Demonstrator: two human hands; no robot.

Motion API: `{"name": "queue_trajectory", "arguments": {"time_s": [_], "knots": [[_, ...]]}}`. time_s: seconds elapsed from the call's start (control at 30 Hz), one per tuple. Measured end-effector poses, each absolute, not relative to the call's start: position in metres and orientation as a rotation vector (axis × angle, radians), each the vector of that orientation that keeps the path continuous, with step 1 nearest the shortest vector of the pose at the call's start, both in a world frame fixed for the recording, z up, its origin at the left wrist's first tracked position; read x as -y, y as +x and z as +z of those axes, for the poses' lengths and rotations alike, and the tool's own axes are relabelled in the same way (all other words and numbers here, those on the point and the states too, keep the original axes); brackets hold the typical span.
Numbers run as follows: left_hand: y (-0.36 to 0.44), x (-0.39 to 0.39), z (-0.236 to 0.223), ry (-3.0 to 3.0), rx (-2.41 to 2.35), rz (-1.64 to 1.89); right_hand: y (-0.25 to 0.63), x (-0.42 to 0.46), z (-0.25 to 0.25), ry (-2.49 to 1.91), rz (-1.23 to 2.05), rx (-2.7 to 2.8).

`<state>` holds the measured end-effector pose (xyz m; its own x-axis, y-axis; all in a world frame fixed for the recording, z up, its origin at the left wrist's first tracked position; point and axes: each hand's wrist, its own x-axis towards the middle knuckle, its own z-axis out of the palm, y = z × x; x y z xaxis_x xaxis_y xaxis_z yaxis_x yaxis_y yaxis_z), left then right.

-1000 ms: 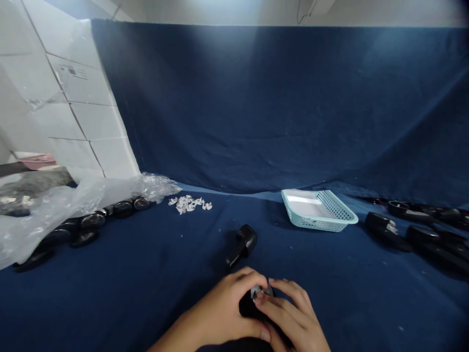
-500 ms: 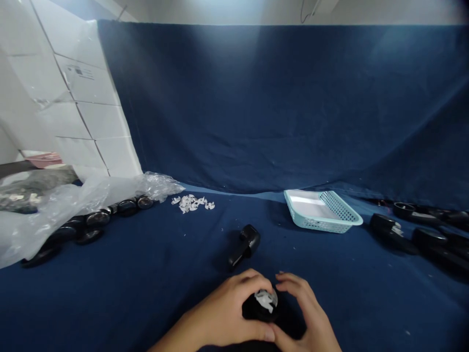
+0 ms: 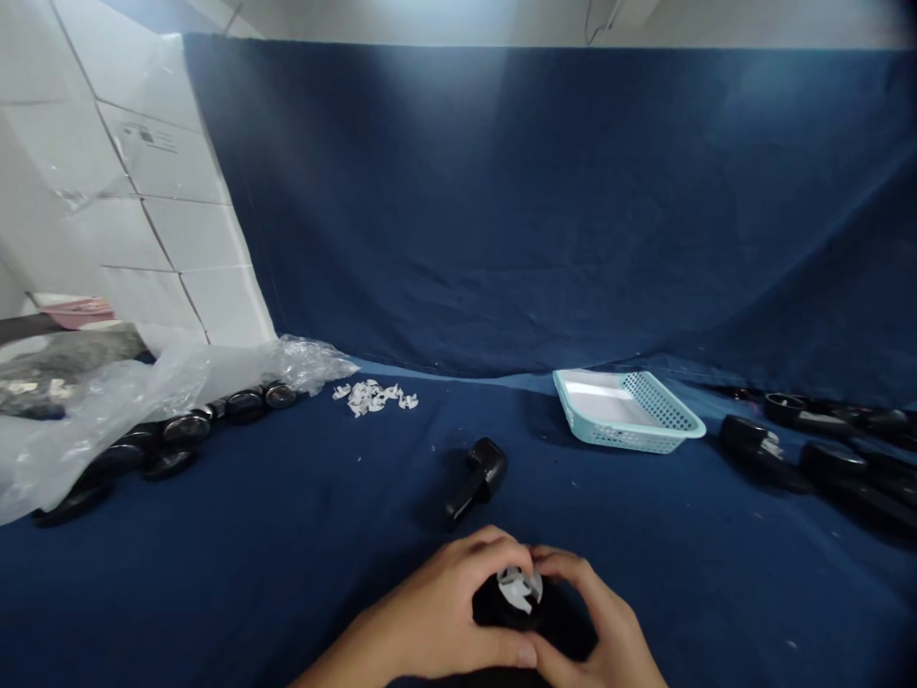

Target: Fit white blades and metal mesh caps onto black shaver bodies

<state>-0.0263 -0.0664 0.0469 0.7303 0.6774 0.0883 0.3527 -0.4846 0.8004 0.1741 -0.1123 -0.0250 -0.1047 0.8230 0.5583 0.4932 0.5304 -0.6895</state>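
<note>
Low in the middle, my left hand [image 3: 458, 604] curls round a black plastic part [image 3: 488, 604], its index finger bent over the top and its thumb along the near side. A small white plastic clip [image 3: 517, 589] sits in the round end of that part. From the other side my right hand [image 3: 598, 612] closes on the same part, fingertips at the clip's far edge and thumb close to the left thumb. The part's lower portion is hidden by shadow and hands. Just beyond lies a black angled plastic piece [image 3: 479, 478] on the blue cloth.
A heap of white clips [image 3: 373, 396] lies at back left. Black rounded parts [image 3: 187, 426] line the left beside clear plastic wrap [image 3: 143, 387]. At back right stands a light blue basket [image 3: 637, 438]; more black parts [image 3: 763, 454] lie at far right.
My right hand's fingers have come in from apart and now rest against the part beside the clip. My left hand keeps its grip. The view has shifted slightly.
</note>
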Motion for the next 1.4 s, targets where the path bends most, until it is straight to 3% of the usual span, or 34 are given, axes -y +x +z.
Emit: {"name": "queue_trajectory", "arguments": {"time_s": [0.9, 1.4], "knots": [[-0.025, 0.071, 0.043, 2.493, -0.88, 0.424, 0.18, 0.108, -0.017, -0.993, 0.357, 1.902], [-0.026, 0.065, 0.033, 2.22, -0.845, 0.718, 0.18, 0.107, -0.007, -1.019, 0.331, 1.996]]}}
